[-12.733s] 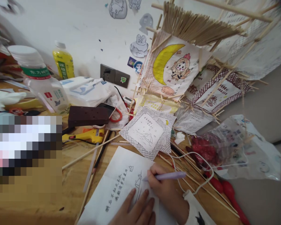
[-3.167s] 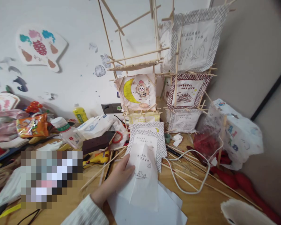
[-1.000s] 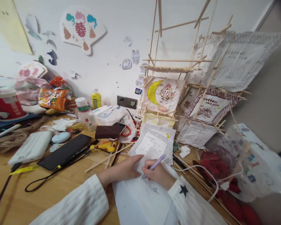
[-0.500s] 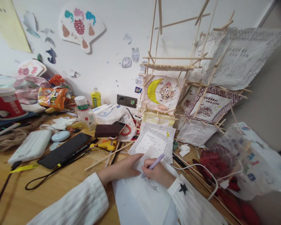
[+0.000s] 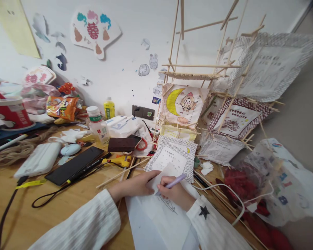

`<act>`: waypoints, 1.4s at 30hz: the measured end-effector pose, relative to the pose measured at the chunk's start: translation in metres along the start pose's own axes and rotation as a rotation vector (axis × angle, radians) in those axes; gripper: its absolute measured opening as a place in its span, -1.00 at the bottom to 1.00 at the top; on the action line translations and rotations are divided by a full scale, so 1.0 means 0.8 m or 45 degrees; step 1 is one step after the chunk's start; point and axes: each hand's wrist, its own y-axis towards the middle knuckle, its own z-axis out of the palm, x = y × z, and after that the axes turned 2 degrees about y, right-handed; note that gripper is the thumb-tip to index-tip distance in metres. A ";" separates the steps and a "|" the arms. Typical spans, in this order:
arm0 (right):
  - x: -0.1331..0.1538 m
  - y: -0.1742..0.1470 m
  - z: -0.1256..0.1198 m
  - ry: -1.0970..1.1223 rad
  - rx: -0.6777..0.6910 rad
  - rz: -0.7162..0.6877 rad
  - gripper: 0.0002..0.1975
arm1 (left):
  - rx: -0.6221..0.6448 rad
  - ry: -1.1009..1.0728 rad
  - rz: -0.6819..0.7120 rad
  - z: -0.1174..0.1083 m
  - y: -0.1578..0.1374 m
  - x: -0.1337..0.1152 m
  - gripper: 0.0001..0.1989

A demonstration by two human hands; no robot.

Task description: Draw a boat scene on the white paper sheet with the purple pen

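A white paper sheet (image 5: 160,218) with a line drawing of a boat lies on the wooden desk (image 5: 54,211) in front of me. My right hand (image 5: 176,193) holds a lilac pen (image 5: 172,182), its tip touching the sheet just above the boat. My left hand (image 5: 137,185) lies flat with fingers spread, pressing the sheet's upper left corner. Both sleeves are white; the right cuff shows a black star.
A tall wooden-stick frame (image 5: 198,73) hung with drawn paper panels stands behind the sheet. Loose sticks, a yellow glue gun (image 5: 120,161), a black phone (image 5: 74,166), a white power bank (image 5: 38,159), bottles and a white cable (image 5: 224,189) crowd the desk. A plastic bag (image 5: 273,180) sits right.
Earlier my left hand held the sheet up alone; now both hands rest on it and the pen is back. Over the last second the pen tip shifted slightly up the drawing.
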 end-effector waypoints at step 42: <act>0.017 -0.002 0.003 -0.086 0.031 -0.055 -0.77 | -0.022 -0.013 0.111 0.002 0.003 0.010 -0.35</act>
